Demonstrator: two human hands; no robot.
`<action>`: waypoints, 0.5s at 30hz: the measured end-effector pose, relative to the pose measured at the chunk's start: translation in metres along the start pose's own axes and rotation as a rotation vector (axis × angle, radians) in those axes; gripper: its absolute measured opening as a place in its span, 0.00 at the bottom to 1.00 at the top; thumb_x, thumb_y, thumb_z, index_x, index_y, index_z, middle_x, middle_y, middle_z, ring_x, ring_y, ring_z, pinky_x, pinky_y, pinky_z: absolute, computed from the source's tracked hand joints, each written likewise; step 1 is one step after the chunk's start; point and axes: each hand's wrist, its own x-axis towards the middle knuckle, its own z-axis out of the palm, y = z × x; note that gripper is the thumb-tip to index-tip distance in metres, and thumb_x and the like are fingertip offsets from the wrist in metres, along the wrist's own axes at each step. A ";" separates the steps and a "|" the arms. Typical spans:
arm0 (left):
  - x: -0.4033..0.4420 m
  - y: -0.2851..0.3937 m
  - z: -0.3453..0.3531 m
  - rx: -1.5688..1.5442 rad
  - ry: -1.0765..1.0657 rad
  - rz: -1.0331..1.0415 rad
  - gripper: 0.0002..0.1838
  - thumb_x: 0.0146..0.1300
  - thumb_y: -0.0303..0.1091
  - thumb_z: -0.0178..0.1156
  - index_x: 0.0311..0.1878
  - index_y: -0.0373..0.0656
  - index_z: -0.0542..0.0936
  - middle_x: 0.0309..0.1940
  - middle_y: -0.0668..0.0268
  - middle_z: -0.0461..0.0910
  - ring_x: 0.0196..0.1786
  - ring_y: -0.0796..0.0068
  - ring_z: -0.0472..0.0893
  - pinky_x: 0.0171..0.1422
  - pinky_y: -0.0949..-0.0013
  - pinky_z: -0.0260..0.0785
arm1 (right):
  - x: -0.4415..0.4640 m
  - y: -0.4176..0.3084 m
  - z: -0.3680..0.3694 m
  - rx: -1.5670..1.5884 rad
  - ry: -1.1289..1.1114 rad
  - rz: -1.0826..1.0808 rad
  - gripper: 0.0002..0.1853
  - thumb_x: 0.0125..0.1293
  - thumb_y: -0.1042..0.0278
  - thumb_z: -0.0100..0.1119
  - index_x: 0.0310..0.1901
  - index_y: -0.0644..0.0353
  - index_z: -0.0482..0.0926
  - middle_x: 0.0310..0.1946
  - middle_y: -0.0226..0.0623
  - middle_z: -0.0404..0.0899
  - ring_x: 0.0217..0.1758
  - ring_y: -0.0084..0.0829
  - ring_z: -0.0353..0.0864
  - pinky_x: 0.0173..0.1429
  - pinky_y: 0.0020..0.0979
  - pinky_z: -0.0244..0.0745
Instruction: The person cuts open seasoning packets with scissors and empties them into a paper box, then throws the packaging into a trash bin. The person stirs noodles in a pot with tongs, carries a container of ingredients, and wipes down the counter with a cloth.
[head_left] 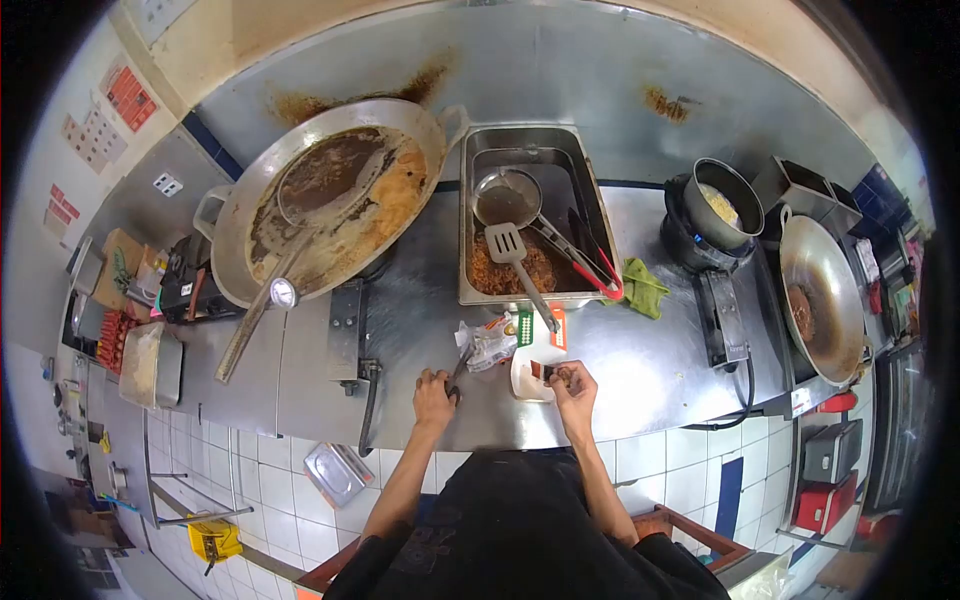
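My left hand is closed at the front of the steel counter around what looks like a pair of scissors, its tip pointing away from me. My right hand has its fingers pinched together over the right side of an open paper food box with white walls and green and orange flaps. A small dark red packet shows at those fingertips, partly hidden. Left of the box lies a crumpled, printed plastic bag, between my two hands.
Behind the box stands a steel pan with fried bits, a strainer, slotted turner and red-handled tongs. A big oil wok with a thermometer is at left. A pot, green cloth and another wok stand right.
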 end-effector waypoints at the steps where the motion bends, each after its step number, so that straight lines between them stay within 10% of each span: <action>1: 0.003 -0.004 0.003 -0.119 -0.044 -0.046 0.17 0.48 0.28 0.72 0.41 0.43 0.78 0.35 0.57 0.81 0.45 0.52 0.80 0.53 0.57 0.74 | -0.002 0.001 -0.002 0.031 0.012 0.020 0.06 0.63 0.86 0.56 0.40 0.65 0.75 0.33 0.29 0.76 0.37 0.19 0.75 0.44 0.23 0.75; 6: 0.007 -0.022 0.013 -0.329 -0.278 -0.151 0.13 0.48 0.26 0.71 0.39 0.40 0.81 0.31 0.59 0.81 0.40 0.59 0.82 0.48 0.58 0.75 | -0.005 0.007 -0.011 0.002 0.001 0.053 0.06 0.62 0.86 0.54 0.39 0.66 0.74 0.33 0.29 0.76 0.36 0.20 0.75 0.44 0.25 0.77; 15: -0.009 0.089 -0.039 -0.813 -0.002 0.026 0.08 0.60 0.29 0.66 0.42 0.41 0.81 0.31 0.64 0.83 0.35 0.70 0.83 0.44 0.66 0.75 | -0.003 0.021 -0.002 0.236 -0.045 0.187 0.04 0.64 0.82 0.52 0.40 0.65 0.74 0.35 0.32 0.77 0.37 0.24 0.79 0.46 0.30 0.82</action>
